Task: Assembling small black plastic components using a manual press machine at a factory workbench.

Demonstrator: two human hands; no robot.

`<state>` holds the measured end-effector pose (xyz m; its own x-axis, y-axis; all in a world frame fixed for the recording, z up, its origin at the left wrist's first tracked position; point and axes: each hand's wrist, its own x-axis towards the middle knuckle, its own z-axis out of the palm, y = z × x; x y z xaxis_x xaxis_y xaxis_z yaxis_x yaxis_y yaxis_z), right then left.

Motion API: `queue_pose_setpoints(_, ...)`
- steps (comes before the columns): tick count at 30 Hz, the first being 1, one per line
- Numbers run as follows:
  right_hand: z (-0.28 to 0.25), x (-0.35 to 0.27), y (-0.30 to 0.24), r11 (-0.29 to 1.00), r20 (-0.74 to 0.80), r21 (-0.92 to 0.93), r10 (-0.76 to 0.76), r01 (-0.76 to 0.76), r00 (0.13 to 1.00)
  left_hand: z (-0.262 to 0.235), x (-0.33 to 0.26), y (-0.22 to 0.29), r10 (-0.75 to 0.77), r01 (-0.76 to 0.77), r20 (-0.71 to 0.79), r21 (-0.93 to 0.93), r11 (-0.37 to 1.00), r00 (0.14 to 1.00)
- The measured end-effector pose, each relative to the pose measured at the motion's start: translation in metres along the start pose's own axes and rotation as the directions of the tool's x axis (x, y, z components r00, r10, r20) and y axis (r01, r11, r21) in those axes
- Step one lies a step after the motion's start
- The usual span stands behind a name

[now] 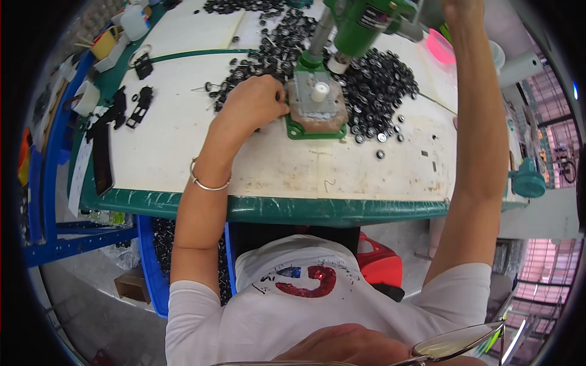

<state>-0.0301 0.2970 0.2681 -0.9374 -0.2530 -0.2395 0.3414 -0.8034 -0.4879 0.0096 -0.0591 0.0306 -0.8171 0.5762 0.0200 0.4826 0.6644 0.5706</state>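
Note:
My left hand (255, 102) rests at the left side of a green hand press (365, 35), its fingers curled by the base (317, 129). Whatever those fingers pinch is hidden from view. A short white post (319, 91) stands upright on the metal plate of the base, with the press ram above it. At the top edge is my right hand (462, 8), raised high to the right of the press; its fingers are cut off. Small black wheels (381, 85) lie heaped right of the press, and more wheels, some with thin metal axles (210, 87), lie behind my left hand.
The white tabletop (268, 171) has a green front edge (342, 210). Black plastic parts (113, 116) lie at the left, near a white cup (87, 97) and a yellow mug (105, 44). A pink basket (441, 46) stands at the right. Below sits a blue bin (152, 268).

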Motion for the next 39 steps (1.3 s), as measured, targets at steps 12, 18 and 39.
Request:
queue_pose_setpoints(12,-0.191,-0.136,0.235,-0.458,0.223,-0.889,-0.390,0.022,0.894,0.025,-0.010,0.006,0.093,-0.055,-0.105,0.318,0.946,0.990)
queue_pose_setpoints(18,-0.213,-0.133,0.263,-0.642,0.423,-0.760,-0.376,0.097,0.825,0.007,-0.025,0.022,-0.069,0.072,-0.128,0.022,0.997,0.989)
queue_pose_setpoints(39,-0.153,0.030,0.281,-0.144,0.344,-0.936,-0.579,0.323,0.739,0.016,0.009,0.014,-0.063,-0.169,-0.209,-0.907,0.387,0.976)
